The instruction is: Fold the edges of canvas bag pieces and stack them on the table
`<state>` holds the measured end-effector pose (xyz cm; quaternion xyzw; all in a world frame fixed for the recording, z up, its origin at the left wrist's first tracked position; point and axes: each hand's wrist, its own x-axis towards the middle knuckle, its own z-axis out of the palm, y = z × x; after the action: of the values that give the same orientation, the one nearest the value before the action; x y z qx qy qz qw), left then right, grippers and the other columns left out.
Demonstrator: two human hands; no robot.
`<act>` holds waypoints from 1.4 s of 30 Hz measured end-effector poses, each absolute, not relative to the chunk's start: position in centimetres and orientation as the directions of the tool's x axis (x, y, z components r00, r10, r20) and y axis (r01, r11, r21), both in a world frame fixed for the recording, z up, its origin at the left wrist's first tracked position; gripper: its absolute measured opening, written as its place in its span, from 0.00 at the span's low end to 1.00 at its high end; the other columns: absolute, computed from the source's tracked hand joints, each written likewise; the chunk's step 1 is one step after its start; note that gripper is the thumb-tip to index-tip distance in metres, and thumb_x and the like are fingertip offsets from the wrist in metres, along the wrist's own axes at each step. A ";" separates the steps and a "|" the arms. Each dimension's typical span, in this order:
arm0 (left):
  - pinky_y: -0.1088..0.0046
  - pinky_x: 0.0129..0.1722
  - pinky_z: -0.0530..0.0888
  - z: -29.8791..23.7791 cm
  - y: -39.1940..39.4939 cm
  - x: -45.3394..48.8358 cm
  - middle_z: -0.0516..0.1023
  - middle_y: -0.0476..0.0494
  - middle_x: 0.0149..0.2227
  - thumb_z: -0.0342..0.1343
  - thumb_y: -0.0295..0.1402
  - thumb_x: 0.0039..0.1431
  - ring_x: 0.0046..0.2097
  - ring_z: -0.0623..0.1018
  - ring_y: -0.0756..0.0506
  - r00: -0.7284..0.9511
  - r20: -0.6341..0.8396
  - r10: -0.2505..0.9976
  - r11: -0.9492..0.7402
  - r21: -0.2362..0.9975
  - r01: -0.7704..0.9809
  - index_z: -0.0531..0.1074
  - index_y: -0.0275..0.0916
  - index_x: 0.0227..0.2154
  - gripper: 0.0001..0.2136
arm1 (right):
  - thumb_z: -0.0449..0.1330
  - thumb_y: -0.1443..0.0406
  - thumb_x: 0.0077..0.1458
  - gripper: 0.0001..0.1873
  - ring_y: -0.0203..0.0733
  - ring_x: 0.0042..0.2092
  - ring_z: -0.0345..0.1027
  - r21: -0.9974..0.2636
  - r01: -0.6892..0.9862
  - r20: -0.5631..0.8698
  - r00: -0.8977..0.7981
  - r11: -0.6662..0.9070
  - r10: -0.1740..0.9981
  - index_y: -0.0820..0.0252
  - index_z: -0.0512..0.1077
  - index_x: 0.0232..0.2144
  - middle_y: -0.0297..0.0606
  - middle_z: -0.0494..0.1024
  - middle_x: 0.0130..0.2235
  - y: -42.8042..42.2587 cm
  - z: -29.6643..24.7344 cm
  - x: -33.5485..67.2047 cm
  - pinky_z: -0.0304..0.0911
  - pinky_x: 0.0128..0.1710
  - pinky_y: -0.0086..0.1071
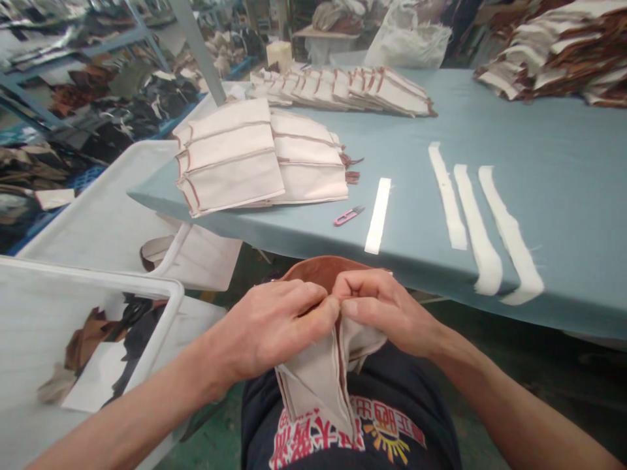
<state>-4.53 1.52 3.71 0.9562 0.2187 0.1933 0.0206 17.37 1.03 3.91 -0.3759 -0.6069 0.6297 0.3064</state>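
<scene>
The left forearm and right forearm lie nearest the camera, above a dark garment, and lead in to 2 bare hands that meet at the fingertips. A cream cloth piece is between and below them, its upper end pinched by the thumb and curled fingers of the left hand and, close against it, by those of the right hand. Neither hand is nearer: each touches the cloth at the top of its brown-edged seam. That seam marks the long axis, running from the pinch down toward the body and slightly to the right; the loose end points bodyward, wider on the left hand's side. Just beyond the hands a brown band curves; whether it joins the cloth cannot be told. Farther ahead of the hands, on the table, lie pink-handled snips and, right of them, 1 short white strip, its long axis pointing away from the right hand.
</scene>
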 end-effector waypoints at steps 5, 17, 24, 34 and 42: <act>0.77 0.35 0.72 5.2 0.9 -4.1 0.80 0.48 0.35 0.51 0.21 0.64 0.35 0.78 0.50 0.693 0.395 0.603 -0.778 0.481 0.403 0.69 0.38 0.42 0.08 | 0.54 0.66 0.49 0.06 0.32 0.24 0.51 -0.973 0.193 0.014 -0.505 0.128 0.863 0.59 0.64 0.22 0.27 0.61 0.21 0.7 4.6 17.3 0.48 0.23 0.27; 0.74 0.33 0.65 7.5 2.2 -3.7 0.73 0.50 0.31 0.48 0.30 0.72 0.32 0.71 0.50 0.813 0.091 0.576 -0.672 0.618 0.407 0.69 0.37 0.34 0.10 | 0.56 0.72 0.55 0.07 0.32 0.26 0.65 -0.724 0.380 0.360 -0.504 0.575 0.785 0.61 0.71 0.27 0.32 0.76 0.26 -0.2 5.0 18.4 0.56 0.29 0.27; 0.77 0.32 0.65 8.1 4.0 -4.3 0.73 0.51 0.28 0.55 0.31 0.68 0.30 0.71 0.51 0.883 -0.038 0.467 -0.484 0.825 0.292 0.73 0.37 0.31 0.09 | 0.56 0.70 0.55 0.07 0.30 0.25 0.63 -0.916 0.183 0.208 -0.544 0.357 0.813 0.60 0.69 0.25 0.30 0.74 0.25 -0.4 4.3 18.2 0.56 0.25 0.24; 0.75 0.26 0.56 8.4 4.0 -2.9 0.62 0.56 0.23 0.55 0.41 0.69 0.26 0.61 0.53 0.809 -0.090 0.580 -0.535 0.707 0.463 0.67 0.37 0.25 0.18 | 0.59 0.70 0.57 0.08 0.30 0.26 0.61 -0.905 0.202 0.231 -0.508 0.376 0.830 0.61 0.70 0.25 0.29 0.73 0.26 0.3 3.6 18.6 0.55 0.26 0.25; 0.76 0.27 0.59 9.1 2.9 -2.4 0.62 0.56 0.22 0.52 0.31 0.71 0.24 0.64 0.54 0.846 0.028 0.532 -0.588 0.731 0.346 0.62 0.38 0.23 0.17 | 0.64 0.63 0.55 0.07 0.35 0.29 0.65 -0.789 0.375 0.210 -0.580 0.487 0.787 0.61 0.71 0.29 0.32 0.75 0.28 1.1 4.0 22.1 0.56 0.31 0.29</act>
<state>-2.43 2.91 9.06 0.8826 0.2486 0.1227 0.3797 22.06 1.05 3.96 -0.3570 -0.8133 0.3589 0.2869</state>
